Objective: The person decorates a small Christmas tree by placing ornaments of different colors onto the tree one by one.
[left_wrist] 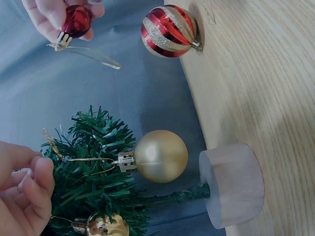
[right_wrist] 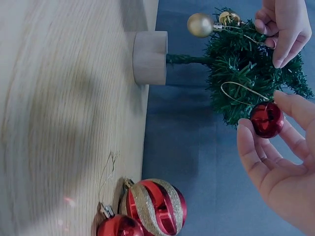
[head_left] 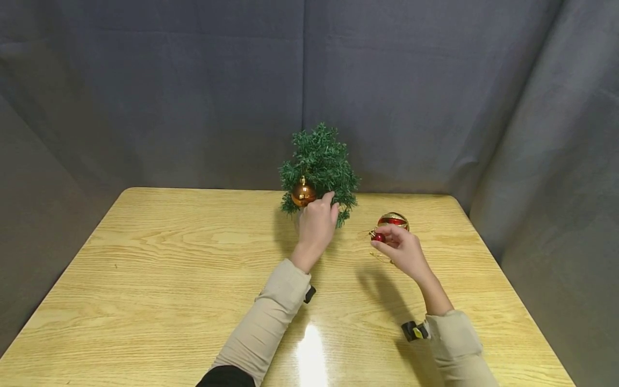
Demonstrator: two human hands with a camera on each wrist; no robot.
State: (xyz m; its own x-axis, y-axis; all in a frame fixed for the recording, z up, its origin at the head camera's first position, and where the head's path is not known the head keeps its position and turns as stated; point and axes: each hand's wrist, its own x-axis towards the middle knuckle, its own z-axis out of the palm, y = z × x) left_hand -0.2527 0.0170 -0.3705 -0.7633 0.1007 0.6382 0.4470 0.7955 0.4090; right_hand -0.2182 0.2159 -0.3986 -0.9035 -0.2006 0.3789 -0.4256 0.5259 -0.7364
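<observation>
A small green Christmas tree (head_left: 321,156) stands at the table's back edge. A shiny copper-gold bauble (head_left: 303,194) hangs on its front left. Beside it hangs a matte gold bauble (left_wrist: 161,156) by a gold string, hidden behind my left hand in the head view. My left hand (head_left: 317,223) is at the front branches close to that string, index finger and thumb apart, the other fingers loosely curled. Between thumb and fingertips, my right hand (head_left: 403,250) pinches a small dark red bauble (right_wrist: 267,119), held above the table with its gold string loop dangling free.
A red bauble with gold glitter stripes (right_wrist: 157,206) lies on the table (head_left: 193,269) right of the tree. Another red bauble (right_wrist: 120,227) rests against it. The tree's round wooden base (right_wrist: 150,58) sits near the back edge; a grey curtain (head_left: 203,97) hangs behind.
</observation>
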